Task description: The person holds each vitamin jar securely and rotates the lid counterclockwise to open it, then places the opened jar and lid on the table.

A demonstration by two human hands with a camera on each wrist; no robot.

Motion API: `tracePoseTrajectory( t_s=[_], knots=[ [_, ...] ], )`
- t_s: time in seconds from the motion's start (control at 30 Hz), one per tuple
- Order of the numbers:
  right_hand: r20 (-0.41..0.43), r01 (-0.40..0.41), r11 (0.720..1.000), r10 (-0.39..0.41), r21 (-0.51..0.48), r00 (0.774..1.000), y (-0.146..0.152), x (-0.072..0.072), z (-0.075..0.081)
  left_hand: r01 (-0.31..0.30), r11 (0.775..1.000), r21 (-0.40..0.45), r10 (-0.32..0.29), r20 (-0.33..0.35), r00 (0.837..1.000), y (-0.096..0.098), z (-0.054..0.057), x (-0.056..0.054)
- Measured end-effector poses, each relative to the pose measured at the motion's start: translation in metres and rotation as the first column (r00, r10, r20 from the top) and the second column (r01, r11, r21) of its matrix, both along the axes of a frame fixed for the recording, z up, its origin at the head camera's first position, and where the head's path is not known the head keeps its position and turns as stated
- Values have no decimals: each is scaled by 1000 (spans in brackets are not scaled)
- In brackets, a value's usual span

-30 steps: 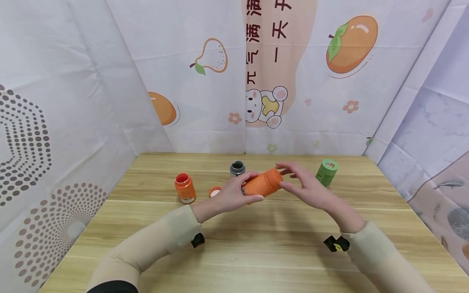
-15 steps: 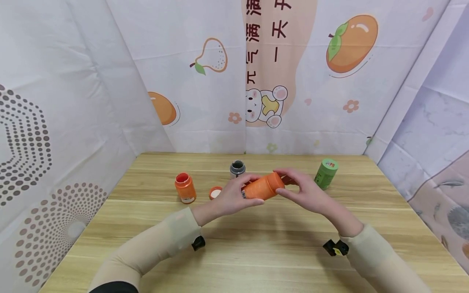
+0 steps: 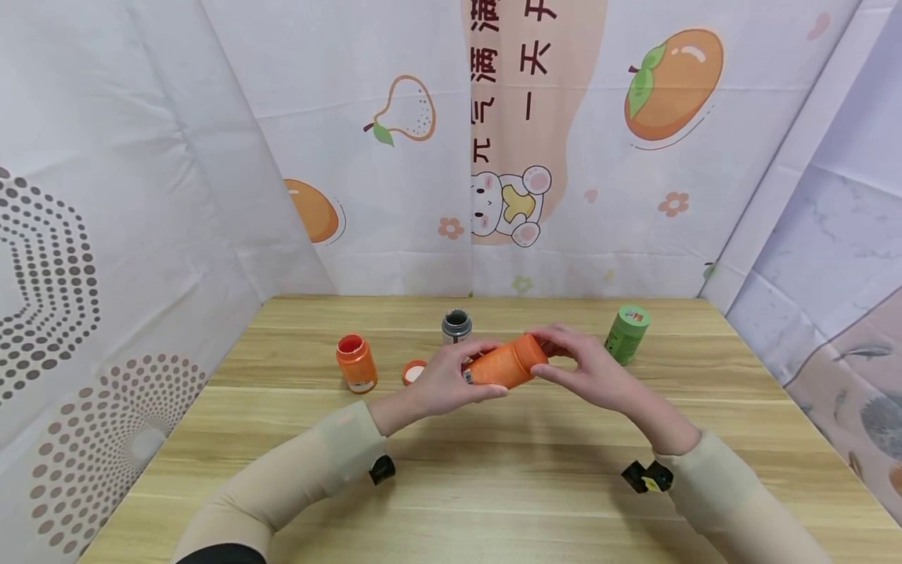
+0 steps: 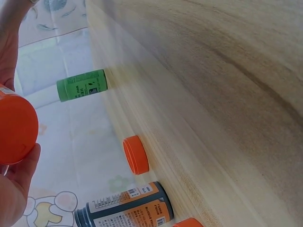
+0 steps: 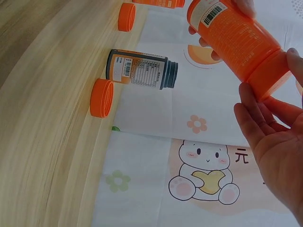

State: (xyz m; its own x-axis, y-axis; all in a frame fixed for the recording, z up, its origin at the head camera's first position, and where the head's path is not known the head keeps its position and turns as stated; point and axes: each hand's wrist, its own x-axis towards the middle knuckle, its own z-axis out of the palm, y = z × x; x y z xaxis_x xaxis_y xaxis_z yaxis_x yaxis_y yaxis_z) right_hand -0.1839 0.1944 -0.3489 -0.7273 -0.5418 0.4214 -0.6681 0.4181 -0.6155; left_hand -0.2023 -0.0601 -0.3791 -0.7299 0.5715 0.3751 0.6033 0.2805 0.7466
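Note:
In the head view, an orange bottle (image 3: 502,365) is tilted in the air above the table. My left hand (image 3: 444,382) grips its lower body, thumb on the near side. At the upper right end, my right hand (image 3: 581,364) pinches the bottle's orange cap (image 5: 270,75) between thumb and fingers. The right wrist view shows the cap seated on the bottle. Just behind the left hand stands a dark grey bottle (image 3: 456,324) with its mouth uncovered. Beside that hand lies a loose orange cap (image 3: 413,371); a second loose cap (image 5: 102,98) appears in the right wrist view.
To the left, another orange bottle (image 3: 356,363) stands uncapped on the wooden table (image 3: 507,501). A green canister (image 3: 627,334) is at the back right, beyond the right hand. Printed curtains (image 3: 402,196) close off the back and sides.
My right hand has moved slightly left and brought its thumb and fingers onto the cap of the held bottle. The left hand keeps its grip, nearly still.

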Motion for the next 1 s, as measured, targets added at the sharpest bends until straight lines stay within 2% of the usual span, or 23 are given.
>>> tracePoseTrajectory(
  t_s=[0.53, 1.0],
  knots=[
    [-4, -42, 998, 41, -38, 999, 1, 1, -1, -30, 999, -15, 30, 10, 1000, 0, 1, 1],
    [-58, -78, 997, 76, -23, 995, 0, 3, 1, -3, 1000, -23, 2, -34, 999, -1, -1, 0]
  ],
)
